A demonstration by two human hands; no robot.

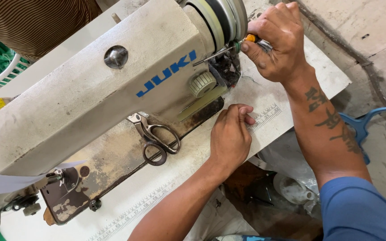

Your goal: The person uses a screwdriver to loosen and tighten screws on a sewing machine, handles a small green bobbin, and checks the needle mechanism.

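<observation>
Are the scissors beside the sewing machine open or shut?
Shut. The scissors lie flat on the table with blades together; the two handle loops nearly touch.

right hand (pixel 279 42): grips screwdriver (pixel 228 49) at sewing machine (pixel 90 93) | left hand (pixel 229 136): on table (pixel 264 122)

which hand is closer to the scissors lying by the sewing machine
Left. The left hand rests on the table just to the right of the scissors; the right hand is up by the handwheel, holding a screwdriver.
</observation>
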